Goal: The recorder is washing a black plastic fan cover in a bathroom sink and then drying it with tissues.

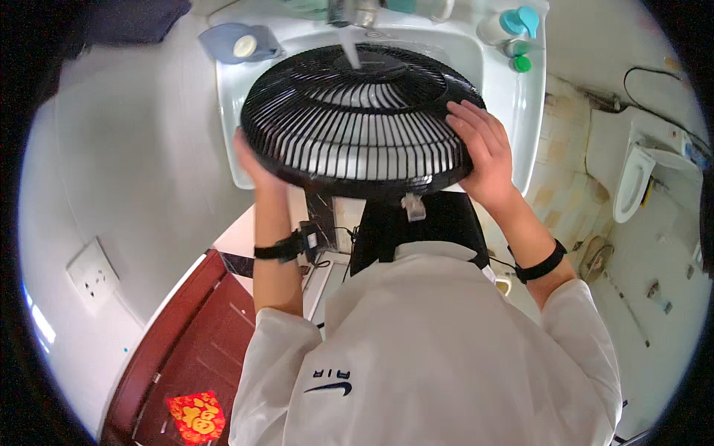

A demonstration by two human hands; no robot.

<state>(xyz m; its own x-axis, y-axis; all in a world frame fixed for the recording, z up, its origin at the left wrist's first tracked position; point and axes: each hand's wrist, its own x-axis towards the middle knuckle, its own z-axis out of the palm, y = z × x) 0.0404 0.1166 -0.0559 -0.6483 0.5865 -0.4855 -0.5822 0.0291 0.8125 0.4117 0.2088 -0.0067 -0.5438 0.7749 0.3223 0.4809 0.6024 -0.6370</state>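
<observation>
A round black fan grille (357, 128) lies tilted over the white washbasin (510, 139), with its near rim past the basin's front edge. Water from the tap (341, 12) falls onto the grille's hub. My right hand (482, 148) grips the right rim, its fingers spread over the bars. At the left rim is my left hand (255, 161), blurred and partly hidden behind the grille; its palm seems to support the edge. From the near rim hangs a small pale clip (414, 207).
On the basin's left corner sits a bar of soap (245, 46) on a blue dish (217, 42). Bottles with a blue pump (527, 22) and a green cap (522, 64) stand at the right corner. A toilet (633, 181) is farther right; a wall socket (92, 276) is left.
</observation>
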